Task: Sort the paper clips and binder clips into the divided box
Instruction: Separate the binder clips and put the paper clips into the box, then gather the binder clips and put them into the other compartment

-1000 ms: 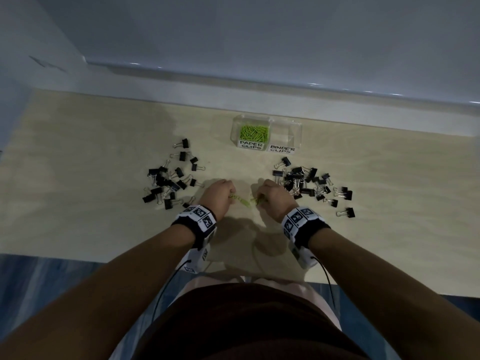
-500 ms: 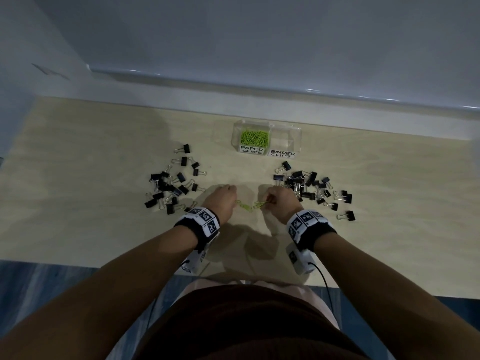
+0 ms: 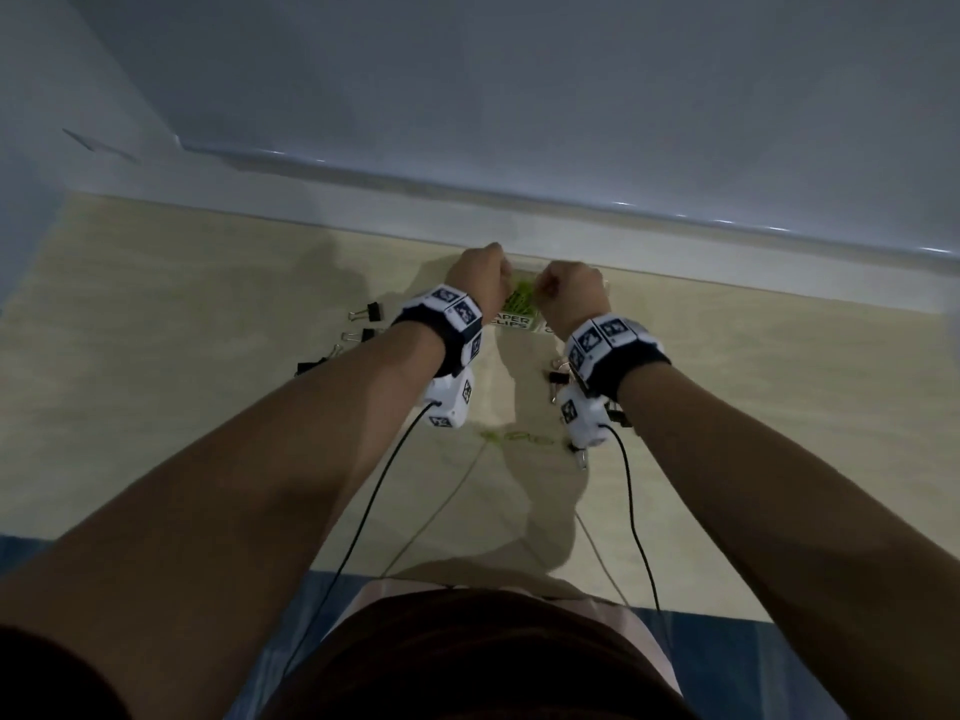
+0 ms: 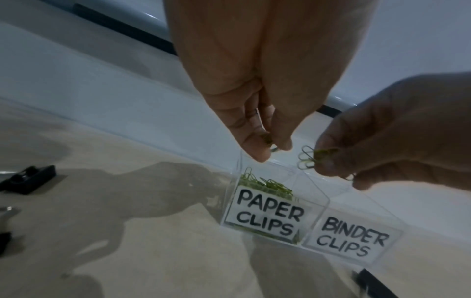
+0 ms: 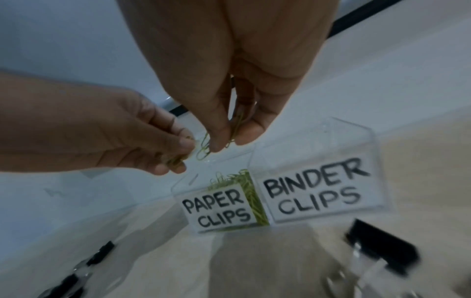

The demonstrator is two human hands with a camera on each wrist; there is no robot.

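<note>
The paper clips (image 4: 265,185) are lime green. The binder clips (image 3: 371,310) are black with silver wire handles. The divided box (image 4: 318,203) is clear, with white labels lettered in black. The desk (image 3: 156,407) is pale wood-grain. The wristbands (image 3: 447,324) are black with white-and-black square markers.

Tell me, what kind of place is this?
Probably a desk or worktable by a wall, set up for sorting. You can see a pale wooden tabletop, a clear divided box labelled for paper clips and binder clips, and black binder clips scattered around.
</note>
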